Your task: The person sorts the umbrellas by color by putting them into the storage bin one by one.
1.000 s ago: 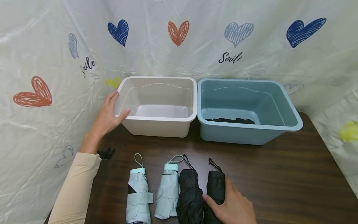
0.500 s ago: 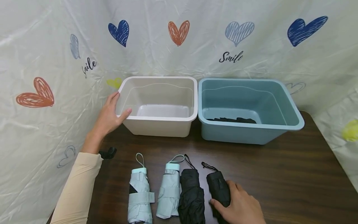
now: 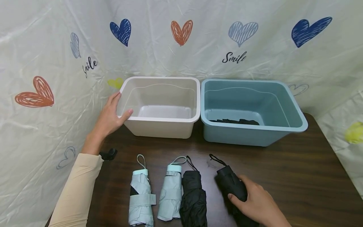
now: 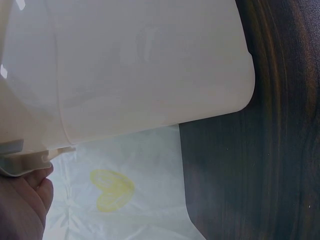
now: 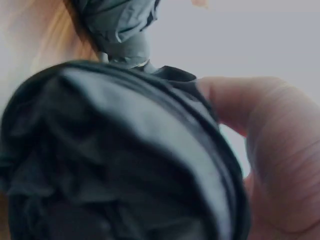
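My right hand (image 3: 256, 200) grips a black folded umbrella (image 3: 231, 184), tilted with its wrist loop toward the upper left; its lower end leaves the frame. In the right wrist view the dark bunched fabric of this umbrella (image 5: 110, 160) fills much of the picture, the hand around its right side. My left hand (image 3: 109, 116) holds the left rim of a cream plastic bin (image 3: 161, 128), thumb over the front corner. The left wrist view shows the bin's outer wall (image 4: 145, 65) and part of that hand (image 4: 25, 205) at its rim.
On the table (image 3: 297, 170) lie two light-blue folded umbrellas (image 3: 141, 197) and another black folded umbrella (image 3: 194, 198). A blue bin (image 3: 232, 135) with dark things inside stands right of the cream bin. A heart-printed sheet (image 3: 210, 19) hangs behind.
My right hand has moved right with the black umbrella, away from the other black one, and the umbrella has tilted. The left hand stays at the cream bin's rim.
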`<state>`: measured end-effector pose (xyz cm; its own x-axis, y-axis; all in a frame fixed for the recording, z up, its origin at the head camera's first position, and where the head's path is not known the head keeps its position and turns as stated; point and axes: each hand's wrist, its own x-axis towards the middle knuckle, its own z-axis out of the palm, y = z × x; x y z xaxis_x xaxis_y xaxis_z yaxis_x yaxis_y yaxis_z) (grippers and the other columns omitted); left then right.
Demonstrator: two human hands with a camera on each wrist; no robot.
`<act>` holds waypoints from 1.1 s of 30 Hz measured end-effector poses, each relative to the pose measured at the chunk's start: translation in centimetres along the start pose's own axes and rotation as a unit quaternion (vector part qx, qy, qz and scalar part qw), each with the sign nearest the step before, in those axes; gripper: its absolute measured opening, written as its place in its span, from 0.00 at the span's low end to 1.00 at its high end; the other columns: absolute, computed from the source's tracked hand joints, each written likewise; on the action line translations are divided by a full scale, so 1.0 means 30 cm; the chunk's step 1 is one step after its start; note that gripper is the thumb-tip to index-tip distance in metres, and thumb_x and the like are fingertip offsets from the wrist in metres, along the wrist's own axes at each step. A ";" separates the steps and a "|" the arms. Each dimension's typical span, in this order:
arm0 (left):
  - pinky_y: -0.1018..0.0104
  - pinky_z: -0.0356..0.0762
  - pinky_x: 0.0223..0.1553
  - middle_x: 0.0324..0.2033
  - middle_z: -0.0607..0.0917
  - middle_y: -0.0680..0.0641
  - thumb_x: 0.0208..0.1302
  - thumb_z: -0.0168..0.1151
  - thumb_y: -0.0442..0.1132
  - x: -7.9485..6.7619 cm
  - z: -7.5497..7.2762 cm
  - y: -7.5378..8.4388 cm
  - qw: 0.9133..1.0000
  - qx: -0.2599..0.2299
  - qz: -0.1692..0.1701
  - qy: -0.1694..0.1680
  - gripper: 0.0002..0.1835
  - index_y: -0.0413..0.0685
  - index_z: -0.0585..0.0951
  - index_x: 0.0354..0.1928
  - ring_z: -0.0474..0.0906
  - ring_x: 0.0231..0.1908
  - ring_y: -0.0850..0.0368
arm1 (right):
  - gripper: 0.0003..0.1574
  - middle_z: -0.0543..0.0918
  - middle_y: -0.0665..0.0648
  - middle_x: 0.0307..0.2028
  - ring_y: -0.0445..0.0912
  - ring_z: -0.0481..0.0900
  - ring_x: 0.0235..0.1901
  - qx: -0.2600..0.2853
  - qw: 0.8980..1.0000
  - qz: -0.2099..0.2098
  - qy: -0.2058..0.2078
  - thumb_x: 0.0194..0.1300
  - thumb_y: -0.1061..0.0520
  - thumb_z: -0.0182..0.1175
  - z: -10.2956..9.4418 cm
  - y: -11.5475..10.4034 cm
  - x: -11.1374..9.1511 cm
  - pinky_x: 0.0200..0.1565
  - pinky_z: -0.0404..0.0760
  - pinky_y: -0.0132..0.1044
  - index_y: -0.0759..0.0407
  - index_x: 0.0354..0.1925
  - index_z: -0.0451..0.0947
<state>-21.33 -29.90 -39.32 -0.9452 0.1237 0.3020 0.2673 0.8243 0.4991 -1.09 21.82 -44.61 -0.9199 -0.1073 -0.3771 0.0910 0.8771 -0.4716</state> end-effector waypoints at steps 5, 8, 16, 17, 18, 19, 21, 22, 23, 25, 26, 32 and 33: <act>0.31 0.59 0.77 0.81 0.59 0.36 0.68 0.64 0.57 0.001 -0.001 -0.001 1.000 -0.004 0.003 0.003 0.50 0.38 0.57 0.82 0.60 0.78 0.31 | 0.53 0.86 0.66 0.58 0.50 0.87 0.44 0.001 0.999 -0.026 0.024 0.65 0.32 0.69 -0.046 0.006 -0.007 0.37 0.83 0.47 0.62 0.73 0.69; 0.31 0.59 0.77 0.81 0.59 0.35 0.68 0.64 0.57 0.001 -0.004 -0.002 1.000 -0.004 0.002 0.005 0.50 0.37 0.57 0.82 0.60 0.78 0.31 | 0.52 0.86 0.66 0.59 0.51 0.87 0.45 0.003 0.998 -0.042 0.047 0.65 0.32 0.69 -0.067 0.009 -0.016 0.39 0.84 0.48 0.61 0.73 0.69; 0.31 0.58 0.77 0.82 0.58 0.36 0.69 0.62 0.58 0.000 -0.003 0.000 1.000 -0.003 -0.005 -0.008 0.50 0.39 0.56 0.83 0.59 0.79 0.32 | 0.50 0.83 0.72 0.62 0.60 0.88 0.50 0.017 0.991 -0.086 0.103 0.66 0.37 0.72 -0.129 0.038 -0.034 0.42 0.86 0.55 0.61 0.74 0.68; 0.31 0.58 0.77 0.82 0.58 0.37 0.69 0.63 0.58 0.001 -0.002 0.000 1.000 -0.004 -0.005 -0.008 0.50 0.39 0.56 0.83 0.59 0.79 0.32 | 0.50 0.82 0.72 0.62 0.62 0.87 0.51 0.019 0.990 -0.092 0.109 0.66 0.38 0.72 -0.138 0.042 -0.034 0.42 0.87 0.57 0.62 0.74 0.68; 0.31 0.58 0.77 0.82 0.58 0.37 0.68 0.63 0.58 0.001 -0.002 0.001 1.000 -0.005 -0.005 -0.008 0.50 0.39 0.56 0.83 0.59 0.79 0.32 | 0.50 0.82 0.73 0.63 0.64 0.87 0.51 0.021 0.988 -0.099 0.116 0.66 0.39 0.73 -0.149 0.046 -0.033 0.43 0.86 0.58 0.62 0.74 0.67; 0.31 0.58 0.77 0.82 0.58 0.37 0.68 0.63 0.58 0.000 -0.002 0.001 1.000 -0.006 -0.005 -0.008 0.50 0.39 0.56 0.83 0.59 0.79 0.32 | 0.50 0.81 0.73 0.63 0.65 0.86 0.53 0.020 0.987 -0.104 0.123 0.65 0.40 0.73 -0.160 0.049 -0.032 0.43 0.87 0.58 0.62 0.74 0.67; 0.31 0.58 0.77 0.82 0.58 0.37 0.68 0.63 0.58 -0.001 -0.003 0.001 1.000 -0.007 -0.006 -0.008 0.50 0.40 0.56 0.83 0.59 0.79 0.32 | 0.50 0.80 0.73 0.65 0.67 0.85 0.55 0.020 0.983 -0.119 0.140 0.64 0.42 0.75 -0.184 0.054 -0.027 0.43 0.87 0.55 0.63 0.74 0.68; 0.31 0.58 0.77 0.82 0.58 0.37 0.68 0.63 0.58 -0.002 -0.003 0.001 1.000 -0.007 -0.007 -0.008 0.50 0.40 0.56 0.83 0.59 0.79 0.32 | 0.50 0.80 0.73 0.65 0.67 0.85 0.55 0.020 0.981 -0.124 0.147 0.63 0.43 0.75 -0.196 0.056 -0.025 0.43 0.87 0.51 0.62 0.74 0.68; 0.31 0.58 0.77 0.82 0.58 0.37 0.69 0.63 0.58 -0.003 -0.003 0.001 1.000 -0.007 -0.007 -0.008 0.50 0.40 0.56 0.83 0.59 0.79 0.32 | 0.50 0.79 0.72 0.66 0.67 0.85 0.56 0.021 0.980 -0.129 0.153 0.63 0.44 0.76 -0.210 0.059 -0.024 0.42 0.87 0.47 0.62 0.74 0.68; 0.31 0.58 0.77 0.82 0.58 0.37 0.69 0.62 0.58 -0.003 -0.003 0.001 1.000 -0.005 -0.008 -0.008 0.50 0.41 0.56 0.83 0.59 0.79 0.32 | 0.51 0.79 0.71 0.67 0.68 0.83 0.57 0.021 0.978 -0.132 0.161 0.62 0.45 0.77 -0.238 0.065 -0.022 0.41 0.84 0.38 0.60 0.75 0.68; 0.31 0.58 0.77 0.82 0.58 0.38 0.69 0.62 0.59 -0.002 -0.003 0.001 1.000 -0.004 -0.009 -0.008 0.50 0.41 0.56 0.84 0.59 0.79 0.32 | 0.51 0.78 0.71 0.67 0.69 0.83 0.58 0.023 0.978 -0.131 0.164 0.62 0.45 0.77 -0.253 0.068 -0.021 0.41 0.83 0.34 0.59 0.75 0.68; 0.32 0.57 0.78 0.82 0.58 0.38 0.69 0.62 0.59 0.002 -0.003 0.003 1.000 -0.002 -0.008 -0.009 0.50 0.42 0.56 0.84 0.59 0.79 0.33 | 0.52 0.78 0.75 0.65 0.54 0.86 0.48 0.024 0.978 -0.106 0.179 0.63 0.45 0.76 -0.360 0.076 -0.010 0.34 0.76 0.26 0.59 0.77 0.66; 0.32 0.58 0.78 0.82 0.58 0.38 0.69 0.62 0.59 0.002 -0.004 0.003 1.000 -0.002 -0.007 -0.008 0.50 0.41 0.56 0.83 0.59 0.79 0.33 | 0.53 0.79 0.75 0.64 0.46 0.86 0.45 0.023 0.978 -0.104 0.182 0.63 0.45 0.75 -0.377 0.074 -0.006 0.33 0.76 0.27 0.59 0.78 0.65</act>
<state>-21.33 -29.89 -39.18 -0.9517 0.1208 0.2823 0.2548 0.8237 0.5066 -5.05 29.08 -36.58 -0.9943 -0.1010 0.0349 -0.1036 0.8310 -0.5465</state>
